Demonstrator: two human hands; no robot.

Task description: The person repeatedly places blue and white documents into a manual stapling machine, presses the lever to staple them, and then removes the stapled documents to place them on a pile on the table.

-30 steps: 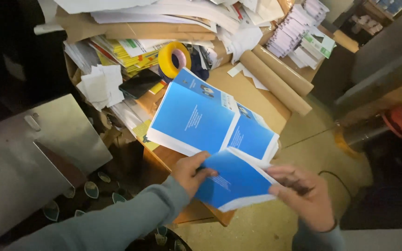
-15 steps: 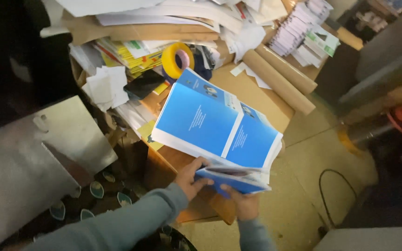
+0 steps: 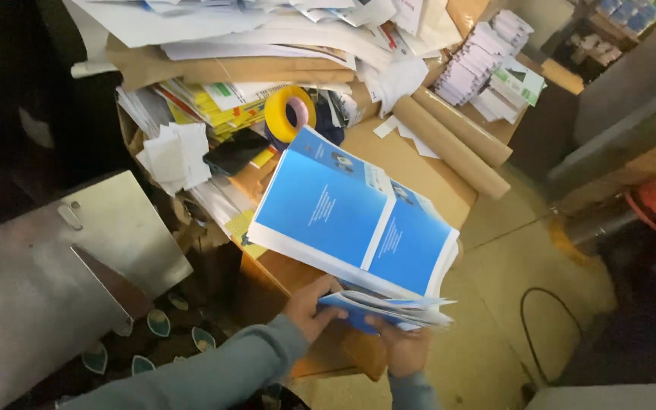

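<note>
Both hands meet at 6 o'clock, under a thin sheaf of blue-covered booklets (image 3: 385,307). The left hand (image 3: 311,304) reaches in from 7 o'clock in a grey sleeve (image 3: 214,372), fingers curled over the sheaf's near-left edge, gripping it. The right hand (image 3: 402,348) comes up from 6 o'clock beneath the sheaf, palm and fingers cupped under it; the paper hides the fingertips, so how tightly it closes cannot be told.

The sheaf sits just at 6 o'clock of 2 taller blue stacks (image 3: 351,216) lying side by side on a brown worktop (image 3: 411,171), touching or nearly touching their lower edge.

At 12 o'clock of the stacks stands a yellow tape roll (image 3: 288,112) on edge, with a dark phone (image 3: 235,152) just at its 8 o'clock. 2 brown paper rolls (image 3: 457,140) lie at 2 o'clock. A heap of loose papers (image 3: 252,38) covers the top of the view. A grey metal panel (image 3: 55,273) fills 9 o'clock. A black cable (image 3: 529,326) loops on the floor at 4 o'clock.
</note>
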